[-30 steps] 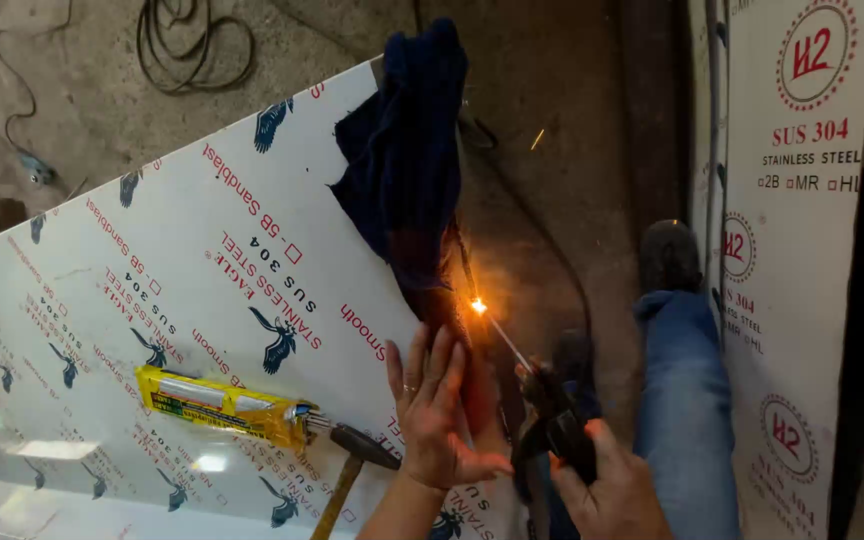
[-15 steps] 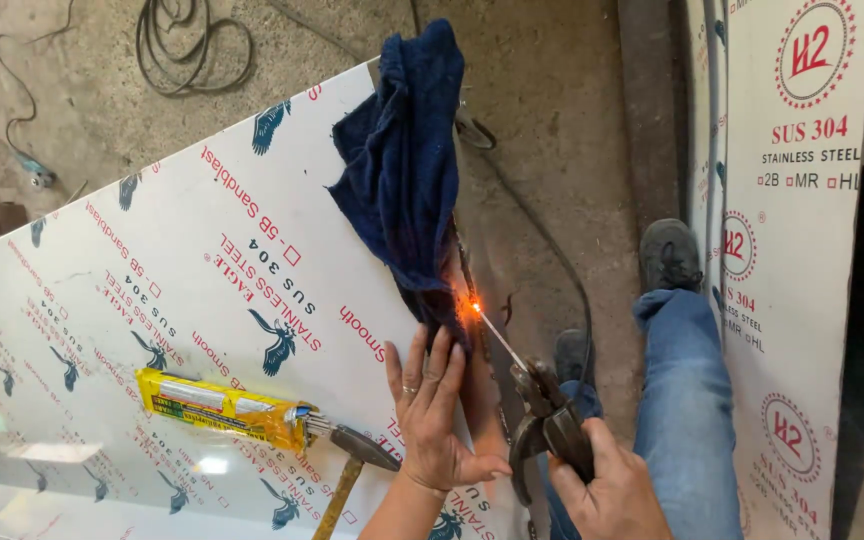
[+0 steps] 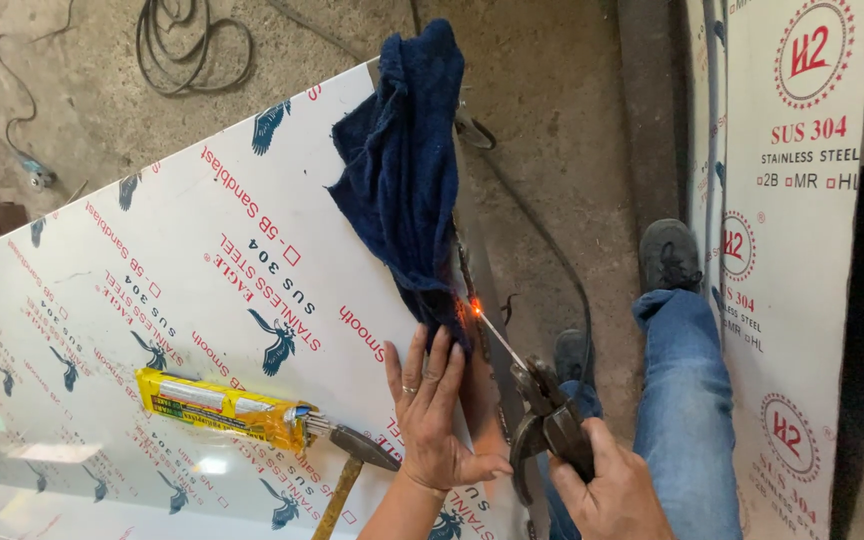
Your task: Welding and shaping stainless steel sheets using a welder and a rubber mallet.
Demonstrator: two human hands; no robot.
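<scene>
Your left hand point(image 3: 439, 415) lies spread flat on the steel sheet point(image 3: 202, 260), fingertips just near the glowing arc point(image 3: 474, 310). Your right hand point(image 3: 607, 490) grips the electrode holder point(image 3: 547, 425), rod at the sheet's right edge. Sparks may burn the fingers or scorch the blue cloth point(image 3: 407, 170) touching the weld.

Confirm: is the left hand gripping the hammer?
No. The left hand lies flat and open on the white sheet beside the blue cloth; the hammer rests untouched on the sheet.
</scene>
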